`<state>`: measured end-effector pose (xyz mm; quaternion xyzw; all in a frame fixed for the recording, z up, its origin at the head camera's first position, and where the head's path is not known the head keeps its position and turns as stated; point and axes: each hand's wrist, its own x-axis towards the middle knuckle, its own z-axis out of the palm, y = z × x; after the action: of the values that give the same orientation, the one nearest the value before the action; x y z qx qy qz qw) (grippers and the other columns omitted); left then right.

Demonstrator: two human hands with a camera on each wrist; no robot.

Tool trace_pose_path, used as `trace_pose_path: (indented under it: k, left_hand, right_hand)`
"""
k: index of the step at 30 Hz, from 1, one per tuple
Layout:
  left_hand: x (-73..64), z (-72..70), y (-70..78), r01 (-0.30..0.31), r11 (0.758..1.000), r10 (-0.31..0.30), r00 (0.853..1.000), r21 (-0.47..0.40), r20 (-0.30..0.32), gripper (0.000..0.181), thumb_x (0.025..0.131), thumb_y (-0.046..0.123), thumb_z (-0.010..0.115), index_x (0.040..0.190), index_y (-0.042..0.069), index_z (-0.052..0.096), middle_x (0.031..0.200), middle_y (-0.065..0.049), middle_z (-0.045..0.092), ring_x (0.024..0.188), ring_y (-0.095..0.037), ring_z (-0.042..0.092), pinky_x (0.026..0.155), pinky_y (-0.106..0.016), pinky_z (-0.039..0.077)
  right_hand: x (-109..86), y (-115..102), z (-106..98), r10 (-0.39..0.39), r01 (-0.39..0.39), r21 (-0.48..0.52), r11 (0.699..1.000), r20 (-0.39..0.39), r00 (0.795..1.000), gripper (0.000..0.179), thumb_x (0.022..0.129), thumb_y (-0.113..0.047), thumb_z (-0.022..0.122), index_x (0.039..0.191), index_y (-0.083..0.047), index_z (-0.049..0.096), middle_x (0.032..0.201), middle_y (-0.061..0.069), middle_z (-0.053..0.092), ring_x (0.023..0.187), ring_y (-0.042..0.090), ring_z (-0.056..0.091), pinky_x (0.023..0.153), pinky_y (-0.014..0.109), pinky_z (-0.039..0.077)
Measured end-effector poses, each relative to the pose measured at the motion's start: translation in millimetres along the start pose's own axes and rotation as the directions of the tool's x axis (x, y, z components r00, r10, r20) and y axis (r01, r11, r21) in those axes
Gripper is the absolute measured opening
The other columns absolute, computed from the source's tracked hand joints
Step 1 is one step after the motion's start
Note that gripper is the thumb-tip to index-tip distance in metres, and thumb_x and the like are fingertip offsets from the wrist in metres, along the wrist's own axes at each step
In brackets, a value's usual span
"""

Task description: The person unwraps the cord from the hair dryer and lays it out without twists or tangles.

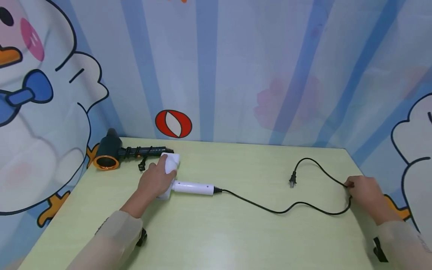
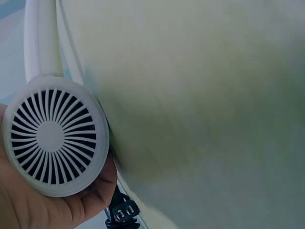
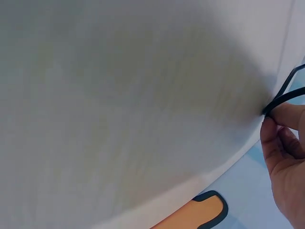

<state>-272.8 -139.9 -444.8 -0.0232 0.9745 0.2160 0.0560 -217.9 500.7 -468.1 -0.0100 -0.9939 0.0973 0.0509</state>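
A white hair dryer [image 1: 194, 188] lies on the table, its handle pointing right. My left hand [image 1: 156, 180] grips its head, with the fingers wrapped over the barrel. In the left wrist view the round vented grille [image 2: 51, 137] of that dryer faces the camera, with the left hand [image 2: 57, 205] curled beneath it. From the handle a black cord [image 1: 285, 212] snakes to the right across the table. My right hand [image 1: 369, 197] pinches this cord near the table's right edge, and the right wrist view shows thumb and finger on the cord [image 3: 286, 97]. The cord's plug [image 1: 292, 180] lies on the table.
A dark hair dryer [image 1: 109, 150] with an orange rim sits at the table's back left corner, its cord wound about the handle. Its plug [image 2: 125, 211] shows in the left wrist view. A cartoon-printed curtain [image 1: 236, 75] stands behind the table [image 1: 236, 240].
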Motion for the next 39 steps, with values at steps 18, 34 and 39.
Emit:
trace_pose_path:
  k: [18,34,39]
  left_hand:
    - [36.8,-6.2,-3.4,0.047,0.999,-0.046,0.998,-0.024,0.034,0.077,0.102,0.045,0.049,0.162,0.015,0.013,0.144,-0.03,0.041,0.117,-0.042,0.048,0.09,-0.058,0.049]
    - [64.7,-16.3,-3.7,0.077,0.996,-0.076,0.997,-0.051,0.032,0.079,0.103,0.044,0.049,0.163,0.014,0.008,0.145,-0.031,0.037,0.122,-0.044,0.044,0.097,-0.063,0.046]
    - [73.7,-17.1,-4.6,0.092,0.994,-0.09,0.995,-0.061,0.034,0.08,0.102,0.045,0.049,0.163,0.015,0.007,0.147,-0.03,0.036,0.122,-0.044,0.044,0.098,-0.064,0.045]
  right_hand:
    - [32.9,47.0,-11.6,0.045,-0.045,-0.038,0.998,-0.011,0.999,0.013,0.093,0.005,0.055,0.093,0.009,0.067,0.089,0.031,0.064,0.073,0.04,0.059,0.058,0.045,0.048]
    - [51.6,32.5,-8.0,0.003,-0.001,-0.035,0.999,0.055,0.999,0.009,0.093,0.003,0.059,0.093,0.007,0.067,0.086,0.024,0.066,0.074,0.037,0.06,0.066,0.049,0.047]
    - [54.2,20.0,-3.8,-0.056,0.055,0.014,0.998,0.063,0.996,0.012,0.093,-0.001,0.062,0.101,0.007,0.069,0.094,0.025,0.068,0.084,0.042,0.063,0.069,0.05,0.05]
